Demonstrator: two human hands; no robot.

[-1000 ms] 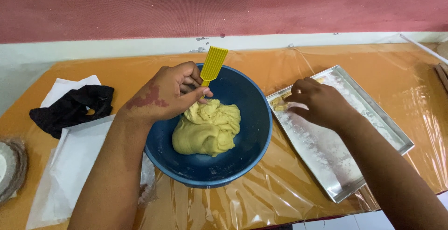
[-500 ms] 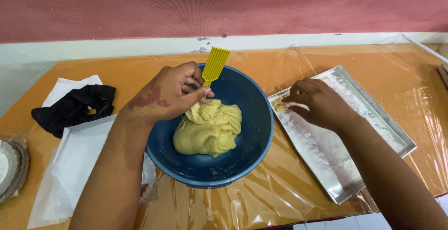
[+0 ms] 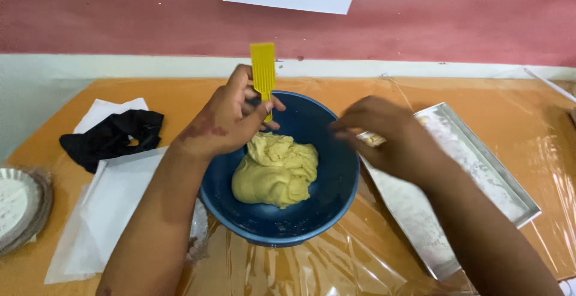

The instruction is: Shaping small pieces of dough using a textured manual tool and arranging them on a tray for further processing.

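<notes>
Now lifted from tray toward blue bowl: right hand, pinching dough bit. Left hand clenched around upright yellow comb above dough.

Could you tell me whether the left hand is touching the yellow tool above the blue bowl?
Touching: the head view shows the left hand with fingers wrapped around the yellow tool's handle.
</notes>
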